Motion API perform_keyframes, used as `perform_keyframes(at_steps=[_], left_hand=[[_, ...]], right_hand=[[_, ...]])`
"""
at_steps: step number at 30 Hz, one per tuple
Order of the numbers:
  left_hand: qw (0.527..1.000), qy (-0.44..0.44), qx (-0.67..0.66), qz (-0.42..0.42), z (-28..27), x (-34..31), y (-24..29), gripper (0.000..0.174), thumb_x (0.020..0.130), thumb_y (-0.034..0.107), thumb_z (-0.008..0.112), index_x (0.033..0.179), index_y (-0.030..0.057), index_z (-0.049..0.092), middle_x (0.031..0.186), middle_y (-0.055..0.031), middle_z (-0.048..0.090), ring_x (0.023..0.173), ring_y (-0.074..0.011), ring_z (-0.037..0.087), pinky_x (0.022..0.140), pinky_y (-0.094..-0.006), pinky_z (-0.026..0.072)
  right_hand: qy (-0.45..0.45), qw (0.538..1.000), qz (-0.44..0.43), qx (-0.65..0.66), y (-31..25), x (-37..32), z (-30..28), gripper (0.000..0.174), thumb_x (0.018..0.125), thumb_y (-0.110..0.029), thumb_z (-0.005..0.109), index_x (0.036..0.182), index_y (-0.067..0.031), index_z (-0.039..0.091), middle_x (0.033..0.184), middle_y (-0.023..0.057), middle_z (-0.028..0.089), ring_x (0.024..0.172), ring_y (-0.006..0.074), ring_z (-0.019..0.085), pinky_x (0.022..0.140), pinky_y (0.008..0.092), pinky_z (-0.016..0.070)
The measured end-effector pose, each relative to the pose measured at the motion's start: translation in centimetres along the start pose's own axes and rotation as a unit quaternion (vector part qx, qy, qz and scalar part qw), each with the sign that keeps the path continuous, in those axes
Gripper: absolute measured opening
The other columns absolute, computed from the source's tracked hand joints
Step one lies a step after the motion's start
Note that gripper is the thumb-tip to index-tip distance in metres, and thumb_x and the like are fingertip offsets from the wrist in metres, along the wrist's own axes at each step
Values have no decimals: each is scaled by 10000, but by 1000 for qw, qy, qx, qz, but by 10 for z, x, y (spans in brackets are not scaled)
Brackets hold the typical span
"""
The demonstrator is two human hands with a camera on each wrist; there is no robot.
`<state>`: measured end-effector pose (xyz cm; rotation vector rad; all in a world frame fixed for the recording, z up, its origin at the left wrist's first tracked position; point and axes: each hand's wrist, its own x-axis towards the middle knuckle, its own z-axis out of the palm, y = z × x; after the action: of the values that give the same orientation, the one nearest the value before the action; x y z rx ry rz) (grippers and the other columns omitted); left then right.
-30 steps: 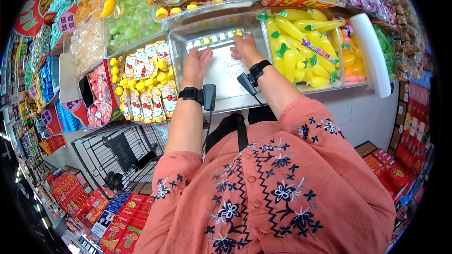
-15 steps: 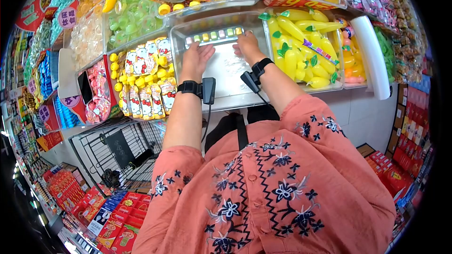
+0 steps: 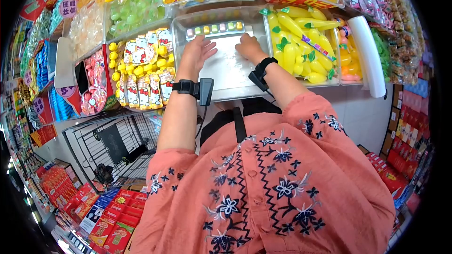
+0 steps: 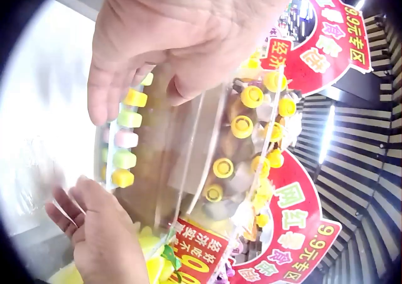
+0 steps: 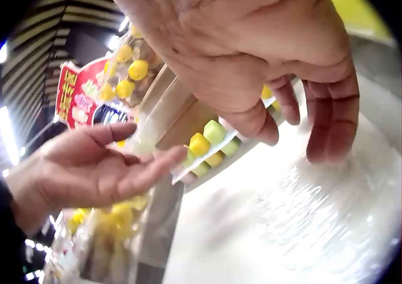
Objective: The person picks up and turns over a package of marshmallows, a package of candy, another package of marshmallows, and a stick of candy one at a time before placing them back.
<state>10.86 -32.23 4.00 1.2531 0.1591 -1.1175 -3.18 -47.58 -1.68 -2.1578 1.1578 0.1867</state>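
Note:
A row of small pastel and yellow candy-like pieces [image 3: 214, 29] in a clear strip lies across the back of a clear plastic bin [image 3: 226, 95] with a white bottom. My left hand [image 3: 195, 56] hovers by the row's left end, palm turned inward, fingers relaxed and nothing in them. Just in front of the row's right end is my right hand [image 3: 250, 48]. Its fingers hang loosely bent over the white bottom in the right wrist view, and no object shows between them. Shiny clear wrap [image 5: 314, 202] covers part of that white bottom.
Pouches with yellow caps [image 3: 146, 75] fill the bin on the left. Yellow banana-shaped packs [image 3: 301, 47] with green leaves fill the one on the right. A black wire cart [image 3: 117, 145] stands at lower left, and a white roll [image 3: 367, 56] is mounted at the right.
My right hand has drawn back slightly from the row's right end, its fingers now more bent. The left hand stays near the left end. The head view has shifted a little.

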Motion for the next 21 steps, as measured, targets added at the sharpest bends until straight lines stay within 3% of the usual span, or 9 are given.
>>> perform_keyframes(at_steps=[3, 6, 9, 12, 13, 16, 19, 21], left_hand=[[998, -56, 5, 28, 2, -17, 6, 579, 1006, 239, 536, 1401, -135, 339, 1400, -323, 445, 1215, -411, 582, 946, -452, 571], [997, -59, 27, 45, 4, -43, 14, 539, 1004, 236, 542, 1373, -121, 378, 1350, -280, 502, 1180, -384, 611, 919, -440, 576], [996, -50, 43, 54, -1, -67, 18, 505, 1019, 239, 532, 1352, -118, 402, 1337, -266, 524, 1196, -361, 604, 954, -431, 556], [996, -39, 49, 58, -16, -86, 13, 505, 995, 252, 557, 1343, -94, 435, 1290, -249, 559, 1140, -341, 632, 915, -414, 559], [996, -39, 55, 58, -21, -92, 11, 510, 994, 265, 558, 1339, -92, 444, 1289, -246, 564, 1127, -328, 637, 915, -398, 553], [996, -28, 64, 52, -35, -113, 8, 515, 997, 278, 556, 1338, -92, 447, 1280, -242, 573, 1121, -323, 639, 908, -394, 553], [995, -23, 73, 63, -49, -135, 7, 499, 1012, 312, 553, 1308, -86, 490, 1240, -223, 604, 1091, -298, 650, 905, -383, 553], [995, -16, 73, 65, -57, -147, 8, 490, 1018, 315, 550, 1316, -70, 498, 1200, -196, 621, 1058, -273, 657, 890, -369, 552]], right_hand=[[-66, 991, -39, -108, -17, -26, -16, 359, 857, -145, 612, 1183, 2, 586, 1282, 333, 531, 1102, 420, 628, 912, 444, 546], [-64, 981, -63, -173, -10, -26, -1, 321, 874, -155, 605, 1164, -18, 635, 1268, 313, 550, 1083, 430, 631, 902, 444, 551], [-82, 968, -107, -214, 2, -22, 9, 268, 876, -129, 589, 1101, -25, 691, 1173, 288, 629, 1060, 398, 658, 891, 445, 553], [-144, 955, -139, -219, 4, -7, 5, 292, 824, -129, 605, 1075, 13, 648, 913, 227, 696, 878, 420, 685, 837, 453, 557], [-155, 962, -148, -171, 5, -5, 1, 234, 819, -106, 593, 1023, 3, 633, 774, 171, 687, 674, 347, 694, 670, 433, 576], [-240, 970, -6, -28, -35, -34, -36, 139, 836, -54, 579, 930, -5, 669, 905, 150, 712, 753, 235, 725, 620, 379, 584], [-211, 973, -42, 85, -30, -37, -33, 88, 820, -53, 597, 906, -32, 600, 816, 91, 666, 623, 180, 679, 512, 326, 547], [-217, 970, -44, 98, -33, -37, -25, 105, 819, -67, 613, 919, -52, 583, 793, 73, 649, 626, 171, 673, 519, 319, 543]])
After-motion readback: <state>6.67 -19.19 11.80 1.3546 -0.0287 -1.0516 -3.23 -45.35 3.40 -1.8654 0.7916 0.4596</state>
